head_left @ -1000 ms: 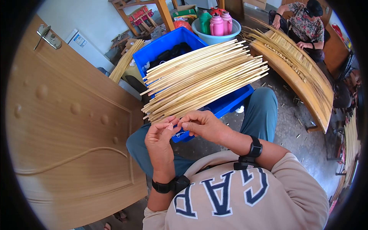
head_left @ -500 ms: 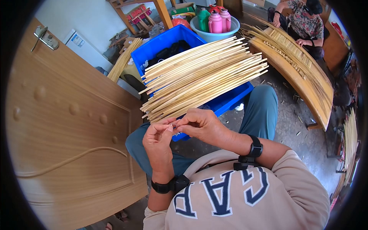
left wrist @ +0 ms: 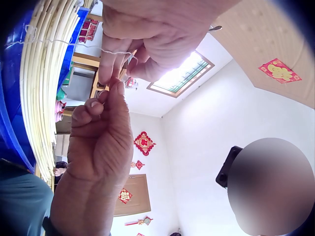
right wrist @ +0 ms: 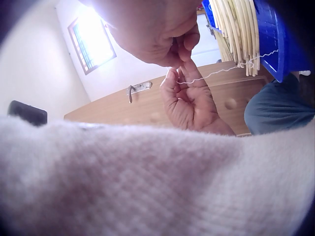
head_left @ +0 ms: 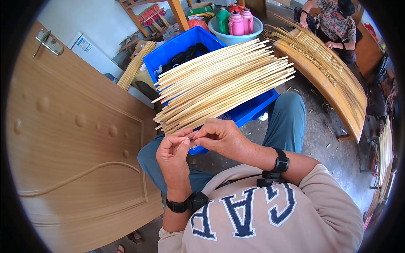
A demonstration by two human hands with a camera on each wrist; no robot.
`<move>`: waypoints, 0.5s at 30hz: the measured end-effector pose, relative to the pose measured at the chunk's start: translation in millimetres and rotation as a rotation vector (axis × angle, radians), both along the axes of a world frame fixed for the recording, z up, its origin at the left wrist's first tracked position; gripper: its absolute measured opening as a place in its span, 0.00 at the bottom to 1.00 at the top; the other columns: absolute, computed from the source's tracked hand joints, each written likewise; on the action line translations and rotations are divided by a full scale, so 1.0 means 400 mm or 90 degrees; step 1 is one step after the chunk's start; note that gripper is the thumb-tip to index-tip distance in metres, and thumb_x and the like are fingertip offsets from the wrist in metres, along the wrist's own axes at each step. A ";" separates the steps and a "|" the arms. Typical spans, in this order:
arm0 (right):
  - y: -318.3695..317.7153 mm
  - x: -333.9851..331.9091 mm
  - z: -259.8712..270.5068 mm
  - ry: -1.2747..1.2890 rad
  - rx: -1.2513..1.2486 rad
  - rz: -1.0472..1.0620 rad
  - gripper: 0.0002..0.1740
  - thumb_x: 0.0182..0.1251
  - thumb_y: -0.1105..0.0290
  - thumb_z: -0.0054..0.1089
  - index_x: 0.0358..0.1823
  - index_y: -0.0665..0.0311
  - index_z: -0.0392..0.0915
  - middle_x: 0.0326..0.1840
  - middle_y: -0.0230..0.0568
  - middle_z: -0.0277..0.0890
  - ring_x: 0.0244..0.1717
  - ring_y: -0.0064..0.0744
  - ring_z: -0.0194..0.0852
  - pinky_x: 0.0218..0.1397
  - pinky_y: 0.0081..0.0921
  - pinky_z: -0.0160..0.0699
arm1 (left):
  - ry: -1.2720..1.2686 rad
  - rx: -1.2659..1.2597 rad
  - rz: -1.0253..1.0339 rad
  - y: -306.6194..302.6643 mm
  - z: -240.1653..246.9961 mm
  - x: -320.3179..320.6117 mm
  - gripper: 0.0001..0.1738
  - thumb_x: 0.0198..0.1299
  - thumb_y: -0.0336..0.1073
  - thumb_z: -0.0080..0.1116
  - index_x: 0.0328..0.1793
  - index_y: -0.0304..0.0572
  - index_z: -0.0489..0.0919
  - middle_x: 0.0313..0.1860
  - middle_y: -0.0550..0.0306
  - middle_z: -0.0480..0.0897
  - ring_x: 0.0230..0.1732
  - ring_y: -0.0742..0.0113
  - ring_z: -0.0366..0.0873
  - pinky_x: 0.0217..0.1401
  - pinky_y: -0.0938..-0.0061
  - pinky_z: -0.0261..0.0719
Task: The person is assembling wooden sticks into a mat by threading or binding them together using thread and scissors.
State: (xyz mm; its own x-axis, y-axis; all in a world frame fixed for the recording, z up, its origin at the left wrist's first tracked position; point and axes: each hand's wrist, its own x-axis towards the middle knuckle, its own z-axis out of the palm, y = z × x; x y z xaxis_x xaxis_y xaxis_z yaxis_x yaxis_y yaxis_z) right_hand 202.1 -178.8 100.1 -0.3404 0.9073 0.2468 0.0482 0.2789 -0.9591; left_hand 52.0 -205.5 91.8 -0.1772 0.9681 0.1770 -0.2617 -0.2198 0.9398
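Note:
In the head view my left hand (head_left: 174, 154) and right hand (head_left: 221, 135) meet fingertip to fingertip in front of my lap. A thin white string (right wrist: 216, 73) runs from the near end of the stalks to the left hand's fingers, which pinch it. My right thumb and forefinger pinch at the same spot, where a fine strand shows between the hands; its tip is hidden by the fingers. Just beyond lies a layer of pale, straight stalks (head_left: 219, 84), side by side across a blue plastic bin (head_left: 253, 110). String also crosses the stalks in the left wrist view.
A wooden door (head_left: 84, 139) stands close on my left. Behind the bin, a pale blue basin (head_left: 236, 40) holds pink and green flasks. At right, another person (head_left: 337, 27) works at a curved wooden board (head_left: 337, 99) with stalks on it. Cut stalk bits litter the floor.
My right hand has shifted slightly left, bringing its pinching fingertips closer to the left hand's. The stalks and bin stay put, apart from a small shift of the head view.

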 end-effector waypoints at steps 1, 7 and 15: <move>0.001 0.000 -0.002 -0.006 0.012 0.000 0.05 0.53 0.75 0.61 0.31 0.68 0.78 0.28 0.41 0.75 0.27 0.28 0.74 0.29 0.21 0.72 | -0.001 0.000 -0.001 0.000 0.000 -0.001 0.04 0.53 0.19 0.50 0.32 0.34 0.74 0.41 0.42 0.79 0.40 0.64 0.78 0.42 0.72 0.81; -0.001 -0.003 -0.004 -0.002 0.017 0.005 0.05 0.54 0.74 0.62 0.32 0.67 0.79 0.26 0.36 0.72 0.26 0.23 0.69 0.27 0.18 0.68 | 0.006 0.000 0.005 -0.001 0.002 0.000 0.04 0.53 0.20 0.50 0.32 0.35 0.74 0.41 0.42 0.79 0.39 0.65 0.78 0.42 0.73 0.81; 0.002 -0.004 -0.009 0.004 0.018 0.013 0.05 0.56 0.73 0.63 0.33 0.67 0.80 0.25 0.32 0.70 0.25 0.18 0.65 0.25 0.16 0.64 | -0.002 -0.009 0.010 0.000 0.008 0.004 0.04 0.53 0.20 0.49 0.32 0.35 0.74 0.40 0.42 0.79 0.38 0.65 0.79 0.41 0.75 0.80</move>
State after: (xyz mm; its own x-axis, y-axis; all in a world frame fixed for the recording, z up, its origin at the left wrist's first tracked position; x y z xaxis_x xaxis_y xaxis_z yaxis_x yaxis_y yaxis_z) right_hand 200.5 -178.1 96.7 -0.3568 0.8930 0.2744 0.0364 0.3067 -0.9511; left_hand 53.8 -205.5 94.9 -0.1937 0.9674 0.1633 -0.2609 -0.2112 0.9420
